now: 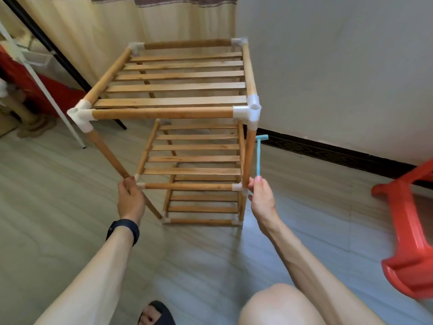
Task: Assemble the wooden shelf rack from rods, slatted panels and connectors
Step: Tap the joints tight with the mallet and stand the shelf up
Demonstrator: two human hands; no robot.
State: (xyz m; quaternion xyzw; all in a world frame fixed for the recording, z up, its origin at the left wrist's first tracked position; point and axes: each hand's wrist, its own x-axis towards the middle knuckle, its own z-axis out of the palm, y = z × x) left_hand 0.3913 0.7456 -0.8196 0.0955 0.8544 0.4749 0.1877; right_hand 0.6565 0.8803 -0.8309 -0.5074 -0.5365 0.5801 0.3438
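Two curled hands: rod, mallet

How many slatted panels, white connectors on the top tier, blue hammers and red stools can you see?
Slatted panels: 3
White connectors on the top tier: 4
Blue hammer: 1
Red plastic stool: 1
Total: 9

Grey wood-look floor everywhere, plain white wall on the right with a dark patterned baseboard along the bottom. Cream curtain back left, a white metal pole leaning in front of it. Red plastic stool by the floor's right edge.
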